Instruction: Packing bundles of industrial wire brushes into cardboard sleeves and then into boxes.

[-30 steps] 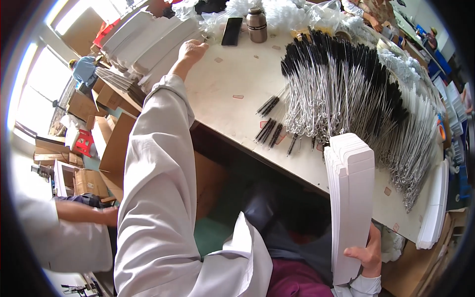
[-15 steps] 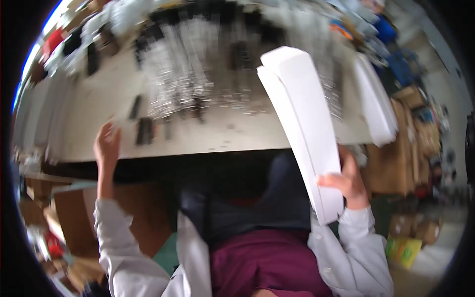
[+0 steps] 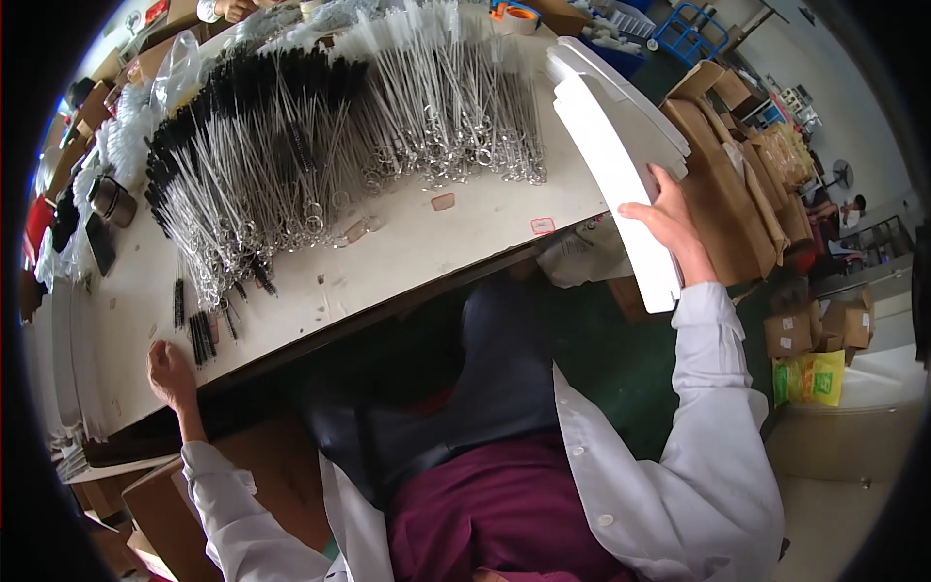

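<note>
My right hand [image 3: 669, 215] grips the lower part of a long, narrow white carton [image 3: 621, 175], thumb on top, fingers partly hidden behind it. The carton slants over the table's right end, its far end beside a pile of similar white cartons [image 3: 640, 102]. At the front left of the table, my left hand [image 3: 172, 376] has its fingers curled in, and nothing shows in it. Just beyond that hand lie several small black brushes [image 3: 202, 338]. Farther back are a heap of black-bristled wire brushes [image 3: 247, 145] and a heap of white-bristled ones [image 3: 446, 97], their ring ends toward me.
The pale table [image 3: 417, 228] runs across in front of me. A white stack [image 3: 68, 359] stands at its left end, near a dark cup [image 3: 112, 202]. An orange tape roll [image 3: 514, 17] lies at the back. Cardboard boxes [image 3: 722, 184] stand on the right. Another person's hands [image 3: 236, 10] show at the far edge.
The view has turned to the right and sharpened. My right hand still holds the carton, now over the table's right end. My left hand's fingers, apart before, are now curled near the table edge.
</note>
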{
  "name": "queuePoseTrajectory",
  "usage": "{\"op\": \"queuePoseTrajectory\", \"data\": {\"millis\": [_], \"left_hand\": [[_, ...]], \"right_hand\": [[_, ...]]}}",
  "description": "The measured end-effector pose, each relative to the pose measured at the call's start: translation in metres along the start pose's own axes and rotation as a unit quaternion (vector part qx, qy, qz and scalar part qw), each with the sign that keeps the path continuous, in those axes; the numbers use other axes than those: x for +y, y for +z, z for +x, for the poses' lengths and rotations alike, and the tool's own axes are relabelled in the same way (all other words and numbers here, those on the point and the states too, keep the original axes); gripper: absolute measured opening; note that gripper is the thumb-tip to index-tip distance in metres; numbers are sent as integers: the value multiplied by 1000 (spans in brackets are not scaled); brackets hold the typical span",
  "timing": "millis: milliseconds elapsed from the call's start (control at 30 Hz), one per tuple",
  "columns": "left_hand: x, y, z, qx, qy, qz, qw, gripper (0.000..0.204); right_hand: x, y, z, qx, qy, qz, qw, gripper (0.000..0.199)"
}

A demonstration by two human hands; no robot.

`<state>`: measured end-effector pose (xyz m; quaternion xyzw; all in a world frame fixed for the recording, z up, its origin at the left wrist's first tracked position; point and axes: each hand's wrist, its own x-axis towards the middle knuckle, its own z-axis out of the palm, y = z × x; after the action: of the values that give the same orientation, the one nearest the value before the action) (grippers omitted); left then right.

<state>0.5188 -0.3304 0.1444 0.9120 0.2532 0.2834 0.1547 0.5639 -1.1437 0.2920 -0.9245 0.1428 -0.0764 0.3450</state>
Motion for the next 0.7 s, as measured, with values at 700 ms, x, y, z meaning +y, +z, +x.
{"op": "queuePoseTrajectory", "data": {"millis": [700], "left_hand": [[-27, 8, 9, 16, 21, -12, 1000, 32]], "right_hand": [[-19, 35, 68, -45, 10, -249, 967, 98]]}}
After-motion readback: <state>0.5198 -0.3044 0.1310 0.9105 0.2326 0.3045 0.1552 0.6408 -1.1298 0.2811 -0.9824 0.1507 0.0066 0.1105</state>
